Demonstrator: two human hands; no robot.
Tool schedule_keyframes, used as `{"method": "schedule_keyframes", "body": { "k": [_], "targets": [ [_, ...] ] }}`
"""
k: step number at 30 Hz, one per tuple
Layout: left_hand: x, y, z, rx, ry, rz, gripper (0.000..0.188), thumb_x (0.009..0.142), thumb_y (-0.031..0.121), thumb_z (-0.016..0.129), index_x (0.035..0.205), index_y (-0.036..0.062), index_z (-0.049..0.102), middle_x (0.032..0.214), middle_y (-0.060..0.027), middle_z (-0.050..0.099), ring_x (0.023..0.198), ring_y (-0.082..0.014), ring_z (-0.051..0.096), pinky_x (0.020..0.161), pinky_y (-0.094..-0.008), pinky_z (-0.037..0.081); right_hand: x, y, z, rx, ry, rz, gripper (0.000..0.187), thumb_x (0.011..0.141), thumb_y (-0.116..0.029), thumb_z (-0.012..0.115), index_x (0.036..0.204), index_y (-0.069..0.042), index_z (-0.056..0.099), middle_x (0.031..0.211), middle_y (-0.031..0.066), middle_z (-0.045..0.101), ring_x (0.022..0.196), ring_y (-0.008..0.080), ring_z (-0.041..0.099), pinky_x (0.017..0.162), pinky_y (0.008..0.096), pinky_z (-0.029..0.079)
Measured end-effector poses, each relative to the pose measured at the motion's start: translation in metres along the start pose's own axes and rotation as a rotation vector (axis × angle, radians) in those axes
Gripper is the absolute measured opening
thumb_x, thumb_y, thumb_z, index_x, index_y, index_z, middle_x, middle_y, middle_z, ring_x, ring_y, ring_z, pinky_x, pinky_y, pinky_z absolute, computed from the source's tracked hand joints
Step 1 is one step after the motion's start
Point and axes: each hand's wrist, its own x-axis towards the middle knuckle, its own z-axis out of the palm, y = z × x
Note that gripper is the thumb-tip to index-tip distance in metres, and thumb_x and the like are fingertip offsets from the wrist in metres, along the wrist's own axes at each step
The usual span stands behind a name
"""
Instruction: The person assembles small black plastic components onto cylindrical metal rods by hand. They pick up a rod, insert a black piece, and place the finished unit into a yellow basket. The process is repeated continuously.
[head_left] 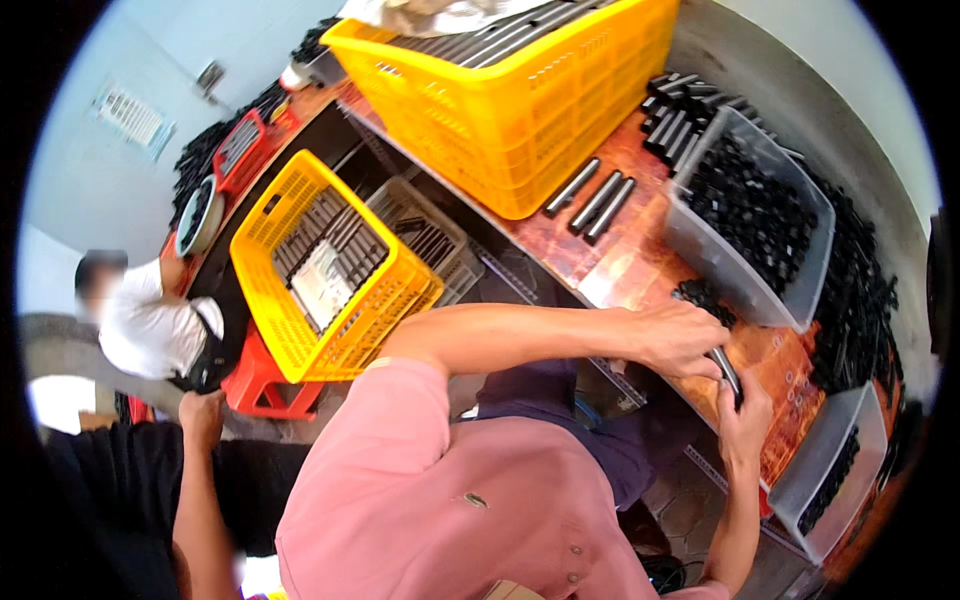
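Over the near edge of the orange-red table (640,265), my left hand (685,340) and my right hand (746,412) meet on one short metal tube (724,366) with a black end. My left fingers are closed round its upper part, and my right fingers grip the black lower end. Just beyond my left hand lies a small heap of black plastic pieces (706,294). Further along the tabletop, three tubes with black ends (600,208) lie side by side. Some small clear rings (797,385) are scattered right of my right hand.
A grey bin of black pieces (722,235) and a smaller bin (790,488) flank my hands. A big yellow crate of tubes (530,140) stands on the table; another yellow crate (350,355) rests on a red stool (262,385). Co-workers (150,320) are at the left.
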Motion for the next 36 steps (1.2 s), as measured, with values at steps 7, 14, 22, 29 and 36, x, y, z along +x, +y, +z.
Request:
{"method": "schedule_keyframes", "body": {
  "k": [7, 14, 22, 29, 36],
  "targets": [
    [-0.001, 0.003, 0.024, 0.034, 0.125, -0.023, 0.036, 0.08, 0.034, 0.071, 0.084, 0.0004, 0.058, 0.081, -0.0194, 0.063, 0.076, -0.0423, 0.064, 0.061, -0.0514, 0.049, -0.008, 0.017, 0.01, -0.02, 0.026, 0.039, 0.019, 0.091, -0.016, 0.056, 0.095, 0.002, 0.062, 0.069, 0.0175, 0.055, 0.064, 0.0306, 0.056, 0.06, 0.0424, 0.042],
    [-0.008, -0.009, 0.025, -0.22, 0.037, -0.119, 0.042, 0.079, 0.032, 0.074, 0.099, -0.0018, 0.057, 0.085, -0.0226, 0.064, 0.078, -0.0422, 0.064, 0.066, -0.0506, 0.049, -0.008, 0.054, 0.04, 0.493, -0.145, 0.207, 0.024, 0.1, -0.023, 0.054, 0.091, -0.002, 0.06, 0.066, 0.0005, 0.05, 0.057, 0.0102, 0.045, 0.052, 0.0277, 0.033],
    [0.009, 0.008, 0.075, -0.738, 0.404, -0.353, 0.041, 0.088, 0.029, 0.071, 0.107, -0.0031, 0.055, 0.083, -0.0142, 0.063, 0.079, -0.0227, 0.063, 0.073, -0.0371, 0.052, -0.009, 0.066, 0.066, 0.739, 0.176, 0.182, 0.028, 0.104, -0.027, 0.048, 0.104, -0.002, 0.061, 0.072, -0.0066, 0.047, 0.061, 0.0024, 0.041, 0.052, 0.0208, 0.03],
    [0.001, 0.018, 0.071, -0.999, 0.38, -0.236, 0.027, 0.093, 0.013, 0.066, 0.111, 0.0001, 0.052, 0.087, -0.0045, 0.062, 0.08, -0.0101, 0.058, 0.071, -0.0278, 0.051, -0.02, 0.019, 0.059, 0.835, 0.167, 0.17, 0.028, 0.104, -0.028, 0.048, 0.105, -0.003, 0.06, 0.073, -0.006, 0.046, 0.06, 0.0025, 0.04, 0.052, 0.0207, 0.029],
    [-0.004, 0.03, 0.068, -0.901, 0.473, -0.271, 0.019, 0.093, 0.009, 0.064, 0.108, 0.0007, 0.054, 0.092, -0.0048, 0.062, 0.084, -0.0116, 0.06, 0.073, -0.0284, 0.052, -0.023, 0.014, 0.064, 0.873, 0.162, 0.167, 0.032, 0.102, -0.027, 0.05, 0.114, 0.0, 0.062, 0.075, -0.0063, 0.049, 0.063, 0.0028, 0.041, 0.054, 0.0207, 0.03]
  ]
}}
